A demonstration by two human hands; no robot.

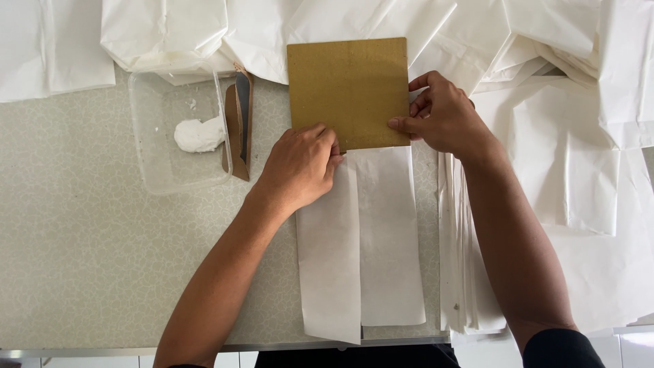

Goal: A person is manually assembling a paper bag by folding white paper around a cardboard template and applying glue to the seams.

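Cardboard (pixel 348 92), a brown square board, lies flat on the table (pixel 82 259) betw. both hands, its lower edge overlapping the top of a folded white paper sheet (pixel 361 245). Left hand (pixel 300 167) is curled, knuckles up, fingertips pressing at the board's lower-left corner where board meets paper; whether it pinches the paper's edge or only presses down, can't tell. Right hand (pixel 443 116) closes on the board's right edge, thumb on top near the lower-right corner, fingers bent beside and partly under the edge (a light pinch, not a full fist).

From the left hand's fingertips the sheet runs back toward the person, two long flaps side by side, reaching the table's near edge. Just right of the right wrist sits a stack of white paper sheets (pixel 463 272), edges fanned. Left of the left hand, near but apart: a clear plastic tub (pixel 153 146) w/ a lump of white paste (pixel 199 134) inside, and a brown strip w/ a dark blade-like spreader (pixel 241 112) leaning on the tub's right wall. Beyond the board, more white paper bags (pixel 272 34) are piled.
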